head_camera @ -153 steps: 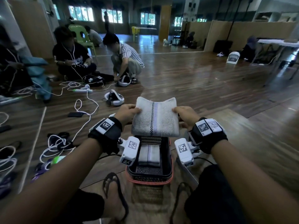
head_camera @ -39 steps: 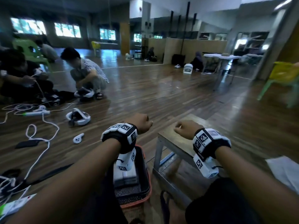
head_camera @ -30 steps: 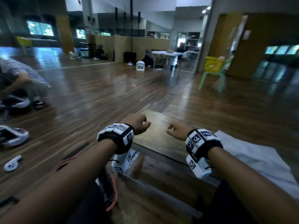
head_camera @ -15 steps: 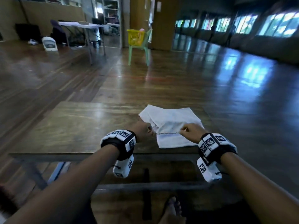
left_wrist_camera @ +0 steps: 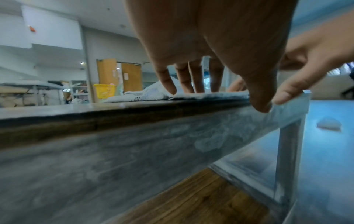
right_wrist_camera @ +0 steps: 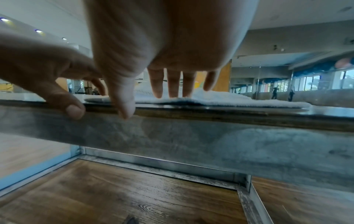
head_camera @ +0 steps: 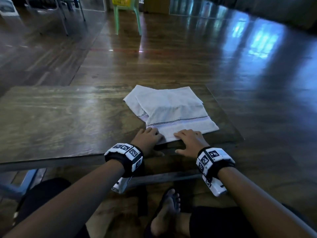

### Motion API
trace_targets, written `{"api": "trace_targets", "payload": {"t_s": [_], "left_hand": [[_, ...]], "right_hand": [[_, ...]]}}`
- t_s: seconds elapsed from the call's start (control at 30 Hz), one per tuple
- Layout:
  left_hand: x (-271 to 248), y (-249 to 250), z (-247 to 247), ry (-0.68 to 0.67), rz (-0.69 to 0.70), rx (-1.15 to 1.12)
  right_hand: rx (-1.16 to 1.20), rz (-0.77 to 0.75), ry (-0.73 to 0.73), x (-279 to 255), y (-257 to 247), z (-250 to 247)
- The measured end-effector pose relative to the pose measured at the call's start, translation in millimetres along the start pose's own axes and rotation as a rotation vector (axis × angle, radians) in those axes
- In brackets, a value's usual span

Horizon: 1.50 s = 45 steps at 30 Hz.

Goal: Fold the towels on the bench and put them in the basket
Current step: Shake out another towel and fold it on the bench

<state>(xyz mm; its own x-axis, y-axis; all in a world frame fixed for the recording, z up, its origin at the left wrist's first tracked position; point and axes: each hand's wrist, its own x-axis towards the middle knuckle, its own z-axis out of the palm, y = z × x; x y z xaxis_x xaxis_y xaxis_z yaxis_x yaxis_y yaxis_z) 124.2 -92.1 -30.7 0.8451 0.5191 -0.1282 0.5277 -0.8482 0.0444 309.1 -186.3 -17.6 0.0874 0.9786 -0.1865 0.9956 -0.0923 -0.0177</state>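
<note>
Two hands, left hand (head_camera: 148, 136) and right hand (head_camera: 190, 141), press spread, straight fingers on the towel's (head_camera: 173, 110) near edge at the bench's (head_camera: 65, 117) front edge, pinning it for folding.

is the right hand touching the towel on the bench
Touching. In the right wrist view the right hand has straight fingers resting on the near edge of the white towel; the head view agrees.

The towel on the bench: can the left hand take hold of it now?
Probably yes. The left hand already rests its fingers on the near edge of the towel, and nothing on the bench blocks it.
</note>
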Motion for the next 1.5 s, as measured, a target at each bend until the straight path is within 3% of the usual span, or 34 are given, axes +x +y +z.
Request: {"api": "trace_targets", "payload": {"t_s": [0.23, 0.4, 0.57, 0.67, 0.8, 0.97, 1.17, 1.37, 1.5], "left_hand": [[-2, -1, -2, 0.246, 0.189, 0.062], [-1, 3, -26, 0.401, 0.117, -0.229], [3, 1, -76, 0.583, 0.129, -0.176], [-2, -7, -116, 0.663, 0.116, -0.13], [-15, -15, -164, 0.721, 0.099, -0.068], [-25, -27, -218, 0.786, 0.012, 0.018], [-50, -40, -294, 0.867, -0.074, 0.043], [-116, -59, -388, 1.003, -0.204, 0.086], [-176, -61, -445, 1.054, -0.295, 0.121]], "right_hand": [[-0.032, -0.04, 0.188, -2, -1, 4], [-0.015, -0.026, 0.24, -7, 1, 0], [0.207, 0.084, 0.318, -12, 17, -27], [0.22, 0.152, 0.369, -15, 33, -55], [0.259, 0.212, 0.483, -17, 46, -98], [0.117, 0.269, 0.569, -16, 59, -156], [0.048, 0.291, 0.741, -31, 59, -254], [-0.013, 0.174, 0.857, -70, 41, -368], [0.135, 0.007, 0.941, -103, 17, -431]]}}
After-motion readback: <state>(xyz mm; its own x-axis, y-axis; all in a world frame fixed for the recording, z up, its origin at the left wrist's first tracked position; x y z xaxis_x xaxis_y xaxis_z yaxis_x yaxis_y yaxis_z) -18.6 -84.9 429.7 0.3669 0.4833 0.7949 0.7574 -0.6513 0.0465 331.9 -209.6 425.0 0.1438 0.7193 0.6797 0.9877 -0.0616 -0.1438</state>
